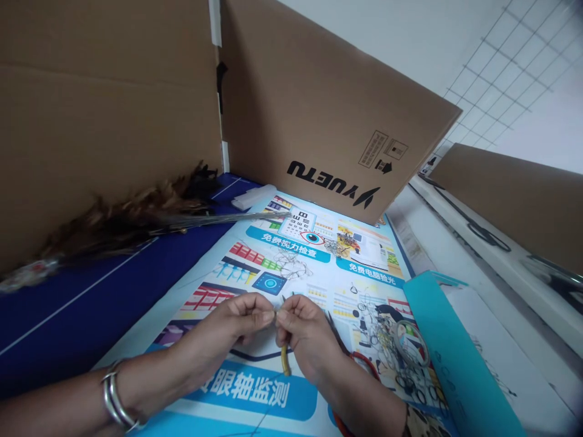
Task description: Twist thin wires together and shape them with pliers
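Observation:
Over the printed sheet, the fingertips of my left hand and my right hand meet in a pinch. Whatever lies between the touching fingertips is too small to make out. Below the fingers of my right hand hangs a yellow curved piece, its upper part hidden in the grip. A short dark tip shows just above the same fingers. Scissors with red handles lie on the sheet, partly covered by my right forearm. Two silver bangles circle my left wrist.
Tangled wire pieces and small rings lie at right, with a tape roll among them. More thin wire lies ahead. Brown feathers and long thin rods are at left. Cardboard panels stand behind; a teal folder borders the right.

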Action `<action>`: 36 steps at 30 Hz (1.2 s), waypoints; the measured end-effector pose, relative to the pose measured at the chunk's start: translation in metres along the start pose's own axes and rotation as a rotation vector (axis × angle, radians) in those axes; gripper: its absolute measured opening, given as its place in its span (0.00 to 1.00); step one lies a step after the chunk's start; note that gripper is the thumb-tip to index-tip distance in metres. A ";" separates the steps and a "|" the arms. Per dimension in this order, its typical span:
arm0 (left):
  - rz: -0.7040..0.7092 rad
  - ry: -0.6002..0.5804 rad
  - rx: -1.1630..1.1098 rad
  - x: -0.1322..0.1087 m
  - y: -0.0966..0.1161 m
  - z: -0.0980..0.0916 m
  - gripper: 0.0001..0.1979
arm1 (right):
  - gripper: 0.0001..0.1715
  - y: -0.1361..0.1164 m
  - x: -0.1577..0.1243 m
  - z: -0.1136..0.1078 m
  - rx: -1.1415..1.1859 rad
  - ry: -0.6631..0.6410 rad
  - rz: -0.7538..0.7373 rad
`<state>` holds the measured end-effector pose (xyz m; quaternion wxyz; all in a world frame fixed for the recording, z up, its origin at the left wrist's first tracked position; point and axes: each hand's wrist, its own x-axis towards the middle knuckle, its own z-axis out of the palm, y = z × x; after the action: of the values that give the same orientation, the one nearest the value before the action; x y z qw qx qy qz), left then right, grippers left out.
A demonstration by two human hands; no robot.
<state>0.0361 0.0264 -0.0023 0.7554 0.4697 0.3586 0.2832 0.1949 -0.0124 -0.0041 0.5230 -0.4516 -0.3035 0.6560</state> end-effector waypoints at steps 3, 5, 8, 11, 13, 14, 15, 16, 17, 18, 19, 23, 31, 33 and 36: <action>-0.017 -0.006 -0.036 0.000 0.001 0.001 0.15 | 0.17 0.002 0.002 -0.003 0.022 -0.013 0.051; -0.020 -0.005 -0.040 0.000 0.001 0.002 0.15 | 0.17 0.002 0.003 -0.004 0.025 -0.026 0.066; -0.014 -0.024 -0.050 0.000 0.000 0.002 0.15 | 0.17 0.001 0.003 -0.004 0.027 -0.042 0.062; -0.010 -0.022 -0.048 0.000 -0.002 0.002 0.16 | 0.17 0.000 0.002 -0.002 0.036 -0.036 0.054; -0.011 -0.017 -0.042 0.000 -0.003 0.002 0.17 | 0.18 0.001 0.002 -0.001 0.046 -0.025 0.051; -0.010 -0.019 -0.042 0.000 -0.004 0.002 0.16 | 0.18 0.001 0.001 0.000 0.050 -0.018 0.049; -0.009 -0.023 -0.045 0.001 -0.004 0.003 0.16 | 0.18 0.002 0.001 0.001 0.055 -0.012 0.046; -0.004 -0.030 -0.048 0.001 -0.004 0.003 0.16 | 0.19 0.003 0.001 0.001 0.059 -0.006 0.041; 0.001 -0.036 -0.051 0.001 -0.003 0.004 0.16 | 0.19 0.003 0.001 0.002 0.064 -0.001 0.038; 0.006 -0.039 -0.054 0.002 -0.003 0.005 0.16 | 0.19 0.004 0.001 0.002 0.070 0.004 0.034; 0.012 -0.037 -0.055 0.002 -0.002 0.006 0.16 | 0.18 0.004 0.001 0.003 0.076 0.009 0.031; 0.022 -0.031 -0.050 0.001 0.001 0.009 0.17 | 0.18 0.005 -0.001 0.005 0.099 0.034 0.019; 0.073 -0.011 -0.069 0.002 -0.006 0.013 0.17 | 0.16 0.012 -0.003 0.010 0.109 0.117 -0.052; 0.082 -0.013 -0.088 0.003 -0.009 0.014 0.17 | 0.16 0.016 -0.002 0.010 0.103 0.121 -0.076; 0.079 -0.025 -0.109 0.003 -0.009 0.016 0.18 | 0.15 0.018 -0.001 0.010 0.106 0.124 -0.107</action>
<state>0.0517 0.0165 -0.0066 0.7725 0.4450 0.3143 0.3262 0.1785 -0.0180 -0.0155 0.5983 -0.4463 -0.2592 0.6129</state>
